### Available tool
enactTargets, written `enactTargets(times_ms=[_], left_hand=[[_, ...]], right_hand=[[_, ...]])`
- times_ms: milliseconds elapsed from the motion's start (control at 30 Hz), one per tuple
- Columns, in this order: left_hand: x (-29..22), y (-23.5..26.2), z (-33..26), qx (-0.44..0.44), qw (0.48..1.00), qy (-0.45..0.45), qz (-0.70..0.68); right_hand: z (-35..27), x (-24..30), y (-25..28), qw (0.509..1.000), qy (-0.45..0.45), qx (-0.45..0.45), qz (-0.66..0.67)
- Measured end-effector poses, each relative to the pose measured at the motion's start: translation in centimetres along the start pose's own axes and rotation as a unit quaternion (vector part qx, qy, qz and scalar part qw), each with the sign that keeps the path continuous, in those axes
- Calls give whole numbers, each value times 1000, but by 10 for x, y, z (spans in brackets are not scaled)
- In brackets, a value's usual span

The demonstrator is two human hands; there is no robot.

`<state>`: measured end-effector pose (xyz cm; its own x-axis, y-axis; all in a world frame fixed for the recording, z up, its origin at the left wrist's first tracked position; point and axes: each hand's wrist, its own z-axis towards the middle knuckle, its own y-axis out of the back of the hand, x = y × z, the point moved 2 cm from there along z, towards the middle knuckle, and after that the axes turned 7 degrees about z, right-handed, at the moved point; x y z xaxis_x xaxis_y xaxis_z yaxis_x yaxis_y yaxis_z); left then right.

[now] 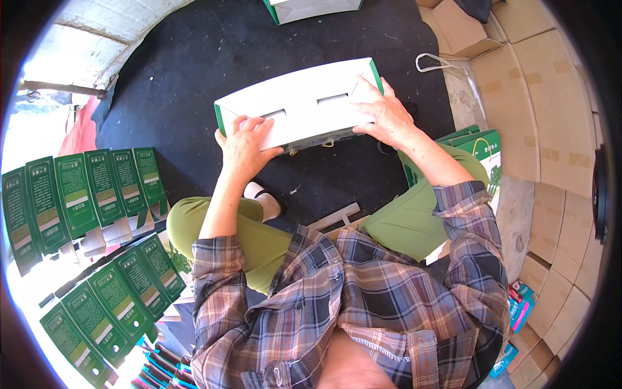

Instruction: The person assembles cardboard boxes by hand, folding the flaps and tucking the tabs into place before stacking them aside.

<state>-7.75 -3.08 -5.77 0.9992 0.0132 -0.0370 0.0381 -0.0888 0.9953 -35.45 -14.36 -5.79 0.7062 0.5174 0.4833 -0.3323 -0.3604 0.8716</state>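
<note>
Between my two hands is a green-and-white cardboard gift box [301,94], its white panel facing up with two slots in it. Green shows along its short ends, and bits of yellow cord hang at the near lower edge. My left hand [243,148] grips the near left corner, fingers on the white panel and thumb along the near edge. At the right end my right hand [389,117] holds the box, with fingers spread over the panel and end. The underside of the box is hidden.
Rows of flat green cartons [107,191] stand at the left. Stacked brown cardboard boxes [505,110] line the right side. Another green-and-white box [314,9] sits on the black floor mat [175,78] at the far edge. Green bags with yellow cord [483,146] lie by my right knee.
</note>
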Motion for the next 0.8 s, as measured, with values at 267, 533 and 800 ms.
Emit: enactTargets(times_ms=[267, 533, 800], left_hand=[[5, 8, -3, -67, 996, 5, -51], [85, -39, 7, -124, 720, 378, -569], [78, -72, 5, 128, 458, 378, -795]], right_hand=[[1, -5, 7, 995, 13, -49, 82], [15, -76, 7, 835, -318, -59, 445], [0, -85, -14, 775, -424, 78, 462]])
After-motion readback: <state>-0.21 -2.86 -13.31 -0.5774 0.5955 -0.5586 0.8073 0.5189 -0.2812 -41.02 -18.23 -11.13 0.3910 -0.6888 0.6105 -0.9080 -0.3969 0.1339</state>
